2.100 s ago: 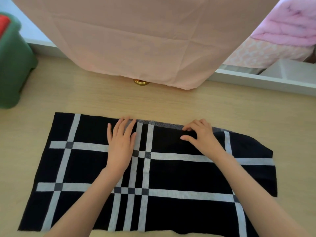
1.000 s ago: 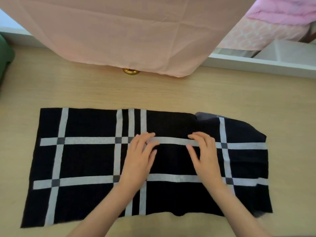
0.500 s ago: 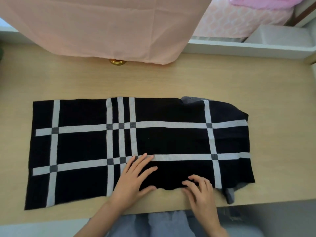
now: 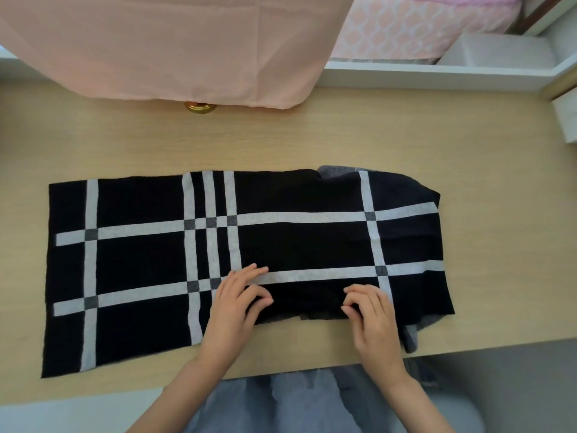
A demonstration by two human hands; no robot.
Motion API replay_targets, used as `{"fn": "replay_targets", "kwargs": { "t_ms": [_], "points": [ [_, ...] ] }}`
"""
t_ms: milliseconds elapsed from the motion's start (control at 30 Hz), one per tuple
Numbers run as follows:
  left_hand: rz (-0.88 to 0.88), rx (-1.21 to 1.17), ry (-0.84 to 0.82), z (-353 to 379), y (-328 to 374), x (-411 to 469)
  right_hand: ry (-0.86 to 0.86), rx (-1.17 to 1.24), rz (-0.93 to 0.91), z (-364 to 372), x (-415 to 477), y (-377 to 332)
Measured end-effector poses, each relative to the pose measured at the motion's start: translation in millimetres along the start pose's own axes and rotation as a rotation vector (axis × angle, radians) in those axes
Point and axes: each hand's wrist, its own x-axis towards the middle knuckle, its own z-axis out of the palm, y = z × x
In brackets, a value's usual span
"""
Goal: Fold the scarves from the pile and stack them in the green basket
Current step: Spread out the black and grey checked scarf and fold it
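Scarf (image 4: 140, 260) lies flat mid-table (image 4: 312, 142), long axis running 9 to 3 o'clock, black with pale stripes. Both hands are on its 6 o'clock hem: left hand (image 4: 234, 310) has its fingers curled with the thumb under, pinching the edge; right hand (image 4: 374, 323) does the same, slightly toward 3. The hem between them looks slightly lifted. Looks like a lengthwise fold toward 12 o'clock is next. To do it cleanly, spread the grips wider first, since the ends at 9 and 3 will sag and lag otherwise. Lift low, carry the hem straight to the far edge and use the stripes as alignment marks. The 3 o'clock end is already off: a grey under-layer (image 4: 412, 335) sticks out near the table edge, so square that before creasing. Keep clear of the pink cloth (image 4: 175, 42) hanging at 12. The green basket is not in view.
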Motion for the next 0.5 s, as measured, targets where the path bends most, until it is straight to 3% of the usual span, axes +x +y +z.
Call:
{"fn": "replay_targets", "kwargs": {
  "t_ms": [133, 267, 500],
  "points": [
    [-0.014, 0.040, 0.055, -11, 9, 12, -0.051, 0.101, 0.035, 1, 14, 0],
    [0.052, 0.248, -0.105, -7, -11, 10, -0.277, -0.066, -0.062, 14, 7, 14],
    [0.035, 0.391, -0.162, -5, -11, 19, -0.189, 0.007, -0.034, 7, 26, 14]
  ]
}}
